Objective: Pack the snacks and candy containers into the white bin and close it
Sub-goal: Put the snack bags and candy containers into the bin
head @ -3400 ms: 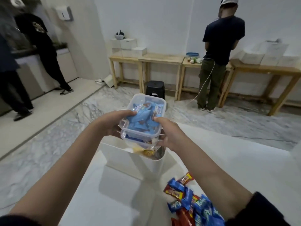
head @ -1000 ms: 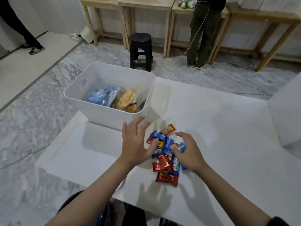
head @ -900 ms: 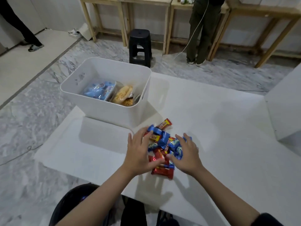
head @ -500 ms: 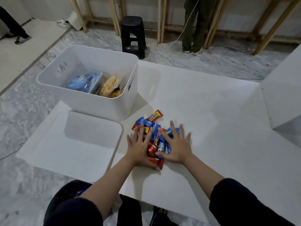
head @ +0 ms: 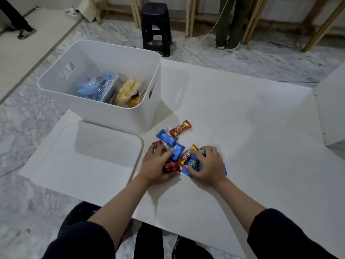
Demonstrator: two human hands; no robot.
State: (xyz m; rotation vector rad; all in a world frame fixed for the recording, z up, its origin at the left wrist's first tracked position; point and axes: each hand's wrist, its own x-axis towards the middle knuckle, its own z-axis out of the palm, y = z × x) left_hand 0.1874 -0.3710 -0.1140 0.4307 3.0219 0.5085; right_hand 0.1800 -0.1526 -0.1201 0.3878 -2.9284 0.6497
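Note:
The white bin (head: 145, 113) stands open at the table's far left corner. Inside it lie a clear candy container of blue sweets (head: 97, 86) and a clear container of yellow snacks (head: 127, 91). The flat white lid (head: 84, 156) lies in front of the bin. A pile of red and blue snack bars (head: 183, 157) sits on the white table (head: 252, 128). My left hand (head: 155, 165) curls round bars on the pile's left side. My right hand (head: 209, 166) curls round blue and red bars on its right. One blue bar (head: 166, 139) and one red bar (head: 180, 128) lie loose beyond.
A white box (head: 332, 109) stands at the table's right edge. Beyond the table are a black stool (head: 155, 28), wooden table legs and a standing person's legs (head: 230, 25). Another person's foot (head: 26, 33) is at far left. Marble floor surrounds the table.
My hands went from lowering the blue candy container into the bin to the snack pile; in the last half second their flat fingers curled in and gathered bars.

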